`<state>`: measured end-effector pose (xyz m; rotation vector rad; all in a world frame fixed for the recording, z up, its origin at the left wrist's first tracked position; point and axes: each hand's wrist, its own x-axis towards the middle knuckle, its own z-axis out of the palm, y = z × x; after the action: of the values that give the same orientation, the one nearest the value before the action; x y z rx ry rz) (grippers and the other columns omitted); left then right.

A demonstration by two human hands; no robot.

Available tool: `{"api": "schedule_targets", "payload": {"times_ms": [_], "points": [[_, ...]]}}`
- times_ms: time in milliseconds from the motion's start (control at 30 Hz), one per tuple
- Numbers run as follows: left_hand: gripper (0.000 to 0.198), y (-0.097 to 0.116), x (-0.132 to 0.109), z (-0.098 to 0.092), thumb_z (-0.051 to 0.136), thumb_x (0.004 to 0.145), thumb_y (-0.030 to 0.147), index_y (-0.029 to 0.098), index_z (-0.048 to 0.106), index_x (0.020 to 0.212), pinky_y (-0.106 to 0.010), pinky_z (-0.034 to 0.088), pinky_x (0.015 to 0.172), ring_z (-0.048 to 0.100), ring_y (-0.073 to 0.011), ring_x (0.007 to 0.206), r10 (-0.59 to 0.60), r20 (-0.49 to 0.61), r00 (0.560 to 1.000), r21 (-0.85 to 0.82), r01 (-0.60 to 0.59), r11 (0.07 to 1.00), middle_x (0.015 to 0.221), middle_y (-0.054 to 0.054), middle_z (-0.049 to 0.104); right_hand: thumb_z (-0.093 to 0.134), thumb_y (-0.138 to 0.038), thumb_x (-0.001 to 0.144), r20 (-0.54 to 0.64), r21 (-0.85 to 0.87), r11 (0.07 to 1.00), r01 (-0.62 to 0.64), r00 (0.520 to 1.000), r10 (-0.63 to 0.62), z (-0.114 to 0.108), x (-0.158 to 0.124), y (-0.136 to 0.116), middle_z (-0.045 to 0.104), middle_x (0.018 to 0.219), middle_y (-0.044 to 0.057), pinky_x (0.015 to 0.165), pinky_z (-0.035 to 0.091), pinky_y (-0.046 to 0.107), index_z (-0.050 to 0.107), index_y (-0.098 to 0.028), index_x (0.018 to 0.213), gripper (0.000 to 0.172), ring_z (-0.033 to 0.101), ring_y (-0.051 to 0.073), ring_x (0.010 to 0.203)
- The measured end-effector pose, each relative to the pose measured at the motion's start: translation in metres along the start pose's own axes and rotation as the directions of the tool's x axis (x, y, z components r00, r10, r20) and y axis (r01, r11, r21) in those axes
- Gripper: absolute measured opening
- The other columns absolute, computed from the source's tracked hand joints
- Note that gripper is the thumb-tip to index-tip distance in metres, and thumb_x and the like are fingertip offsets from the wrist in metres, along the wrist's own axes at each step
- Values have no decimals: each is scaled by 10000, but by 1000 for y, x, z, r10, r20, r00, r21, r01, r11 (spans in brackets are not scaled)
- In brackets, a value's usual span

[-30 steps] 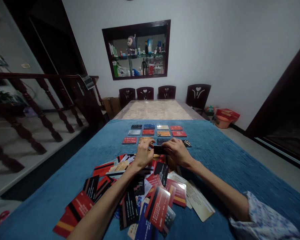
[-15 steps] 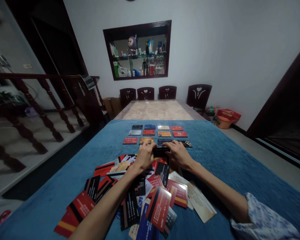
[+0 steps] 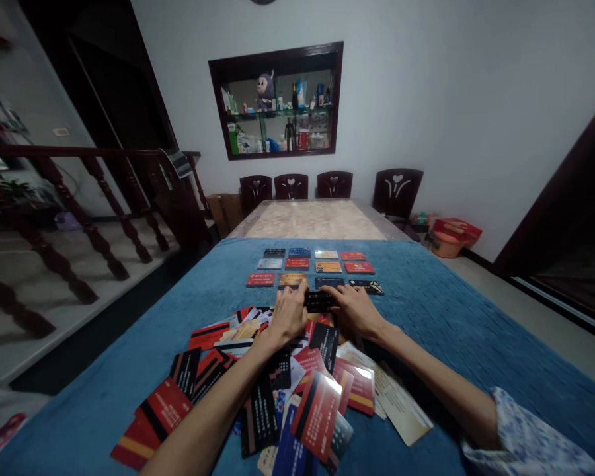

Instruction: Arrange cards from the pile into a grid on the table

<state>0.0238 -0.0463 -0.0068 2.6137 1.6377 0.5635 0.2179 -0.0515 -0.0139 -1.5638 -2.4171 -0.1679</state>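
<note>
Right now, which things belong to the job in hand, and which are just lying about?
In use: black card, held by left hand and right hand; loose card pile; cards in rows; blue cloth beneath.

Lying about: stuffed toy; cardboard box; red bag.

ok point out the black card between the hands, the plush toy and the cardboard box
black card (image 3: 318, 302): head view, middle of its facing side
plush toy (image 3: 265, 92): head view, about its middle
cardboard box (image 3: 227, 213): head view, on its side
</note>
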Motion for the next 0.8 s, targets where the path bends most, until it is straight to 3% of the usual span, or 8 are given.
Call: {"api": "schedule_targets", "payload": {"times_ms": [267, 500, 667, 800], "points": [[391, -4, 5, -4, 480, 804, 73, 191, 506, 1175, -400, 383, 869, 536, -287, 1063, -12, 6, 1000, -72, 12, 997, 1057, -96, 671, 680, -206, 793, -11, -9, 1000, 12, 1000, -12, -9, 0, -5, 610, 1187, 134, 830, 346, 360, 473, -223, 1399, 641, 512, 289, 1104], [472, -7, 7, -7, 557, 736, 94, 205, 500, 1192, -394, 389, 861, 527, -288, 1058, 17, 31, 999, -112, -14, 994, 1140, -88, 647, 651, -276, 845, -40, -30, 999, 36, 998, -37, -9, 1, -1, 605, 1201, 154, 845, 358, 380, 491, -194, 1380, 564, 503, 291, 1102], [576, -4, 8, -8, 575, 721, 85, 204, 466, 1275, -418, 395, 893, 494, -313, 1131, 46, 37, 998, -68, -44, 997, 1227, -119, 616, 667, -294, 831, -57, -38, 998, 46, 997, -48, -10, 1, 5, 596, 1199, 145, 824, 372, 369, 495, -213, 1375, 577, 490, 290, 1095], [541, 4, 11, -17, 551, 749, 83, 188, 479, 1274, -446, 393, 925, 471, -329, 1164, 75, 55, 996, 13, -76, 997, 1230, -140, 615, 679, -284, 809, -67, -41, 998, 39, 997, -42, -15, 2, 9, 563, 1219, 151, 818, 386, 363, 516, -204, 1358, 578, 473, 290, 1110]]}}
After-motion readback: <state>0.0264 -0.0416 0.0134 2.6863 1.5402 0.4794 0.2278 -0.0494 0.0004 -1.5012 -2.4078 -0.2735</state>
